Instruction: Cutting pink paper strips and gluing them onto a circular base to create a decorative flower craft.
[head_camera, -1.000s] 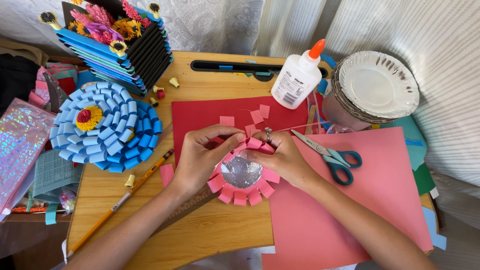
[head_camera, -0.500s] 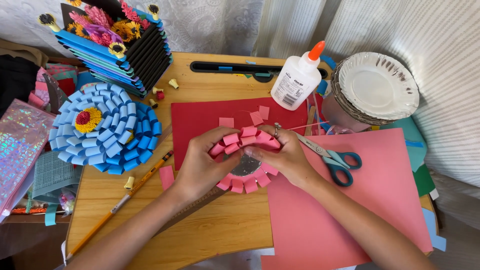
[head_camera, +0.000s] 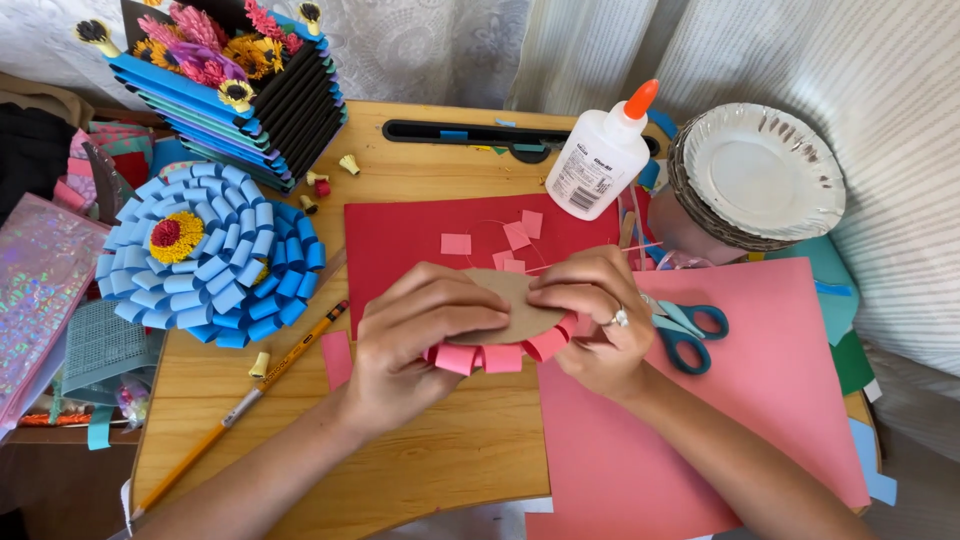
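My left hand (head_camera: 415, 340) and my right hand (head_camera: 590, 315) both grip a round brown cardboard disc (head_camera: 515, 305) edged with pink folded paper loops (head_camera: 495, 357). The disc is turned so its brown back faces me and the loops hang along its lower edge. It is held just above the wooden table (head_camera: 420, 460), over the seam between a red paper sheet (head_camera: 410, 235) and a pink paper sheet (head_camera: 770, 400). A few small pink paper squares (head_camera: 518, 235) lie on the red sheet behind my hands.
Blue-handled scissors (head_camera: 690, 330) lie right of my right hand. A white glue bottle (head_camera: 600, 160) and a stack of paper plates (head_camera: 755, 175) stand at the back. A blue paper flower (head_camera: 205, 255), a pencil (head_camera: 240, 405) and a paper flower box (head_camera: 225, 80) are left.
The disc has been flipped: one second ago its pink-looped front with a shiny centre faced up, now its brown back does. Both hands stayed on it.
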